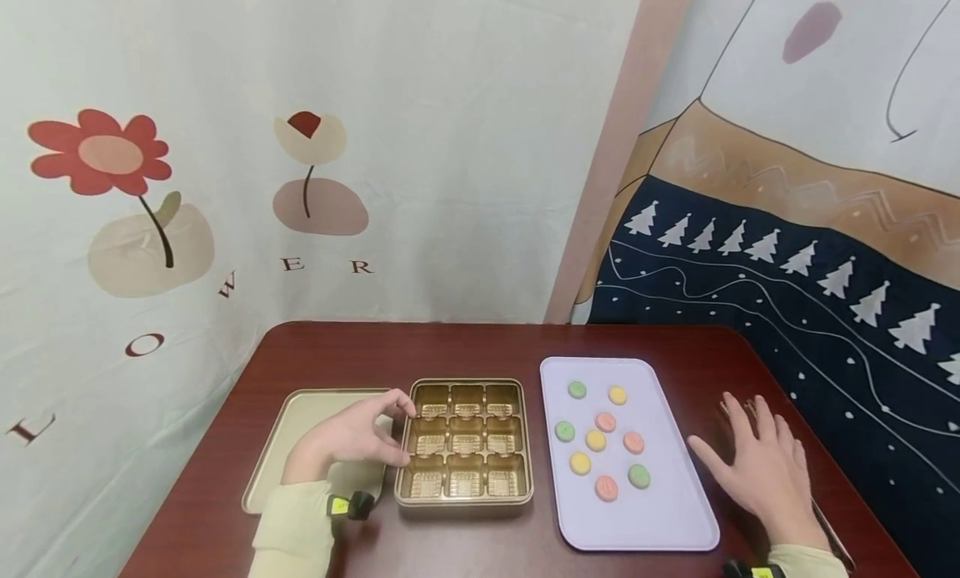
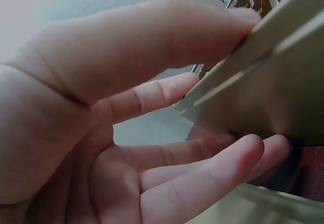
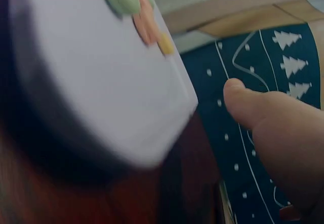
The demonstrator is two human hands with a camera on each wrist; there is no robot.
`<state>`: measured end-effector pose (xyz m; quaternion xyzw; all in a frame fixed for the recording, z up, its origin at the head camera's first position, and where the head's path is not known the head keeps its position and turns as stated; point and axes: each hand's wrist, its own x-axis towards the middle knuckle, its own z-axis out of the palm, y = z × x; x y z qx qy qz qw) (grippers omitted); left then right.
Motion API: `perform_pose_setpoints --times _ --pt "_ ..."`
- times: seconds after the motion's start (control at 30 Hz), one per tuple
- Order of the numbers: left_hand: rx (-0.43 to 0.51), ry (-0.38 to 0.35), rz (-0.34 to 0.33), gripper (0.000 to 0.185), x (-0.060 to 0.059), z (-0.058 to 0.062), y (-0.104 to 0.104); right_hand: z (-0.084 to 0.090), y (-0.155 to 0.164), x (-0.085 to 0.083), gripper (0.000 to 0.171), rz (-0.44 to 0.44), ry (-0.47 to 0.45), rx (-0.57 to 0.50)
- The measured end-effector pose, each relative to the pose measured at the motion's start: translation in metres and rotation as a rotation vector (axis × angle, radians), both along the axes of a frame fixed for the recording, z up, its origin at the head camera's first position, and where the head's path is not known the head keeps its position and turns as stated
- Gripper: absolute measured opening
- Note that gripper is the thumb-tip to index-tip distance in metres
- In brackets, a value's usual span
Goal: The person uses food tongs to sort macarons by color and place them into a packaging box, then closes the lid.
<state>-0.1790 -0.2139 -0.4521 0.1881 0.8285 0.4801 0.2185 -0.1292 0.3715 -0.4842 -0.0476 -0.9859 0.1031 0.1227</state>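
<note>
- Head view: bright, even, diffuse; soft short shadows under the gold tray and lilac tray; faint sheen on the table; straight lines bowed toward frame edges.
- Left wrist view: washed-out glare upper left; left hand and box edge soft, too close for focus.
- Right wrist view: dim, motion-blurred; lower left nearly black.

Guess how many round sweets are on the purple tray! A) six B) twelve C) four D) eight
D: the head view shows eight round sweets lying on the purple tray: three green, three yellow and three... rather, three green, three yellow, and the rest pink-orange, two short of that wrong start; eight total.
</note>
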Motion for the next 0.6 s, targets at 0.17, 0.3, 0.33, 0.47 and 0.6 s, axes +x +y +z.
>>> perform_pose_setpoints --times 0.17,0.3,0.33,0.47,0.6 --pt "0.019 -0.019 -0.007 0.059 0.001 0.000 0.000 0.000 0.023 0.008 0.106 -0.043 -0.076 0.019" --pt "0.042 -0.036 -0.013 0.060 0.001 0.000 0.001 -0.001 0.038 0.014 0.112 -0.078 -0.166 0.013" --pt "0.044 -0.040 -0.011 0.060 0.001 0.000 0.001 -0.001 0.040 0.015 0.114 -0.086 -0.189 0.013" --pt "0.047 -0.040 -0.010 0.060 0.001 0.000 0.000 -0.003 0.047 0.018 0.120 -0.097 -0.274 0.028" --pt "0.038 -0.033 -0.007 0.058 0.000 -0.002 0.000 -0.004 0.048 0.019 0.113 -0.095 -0.321 0.039"
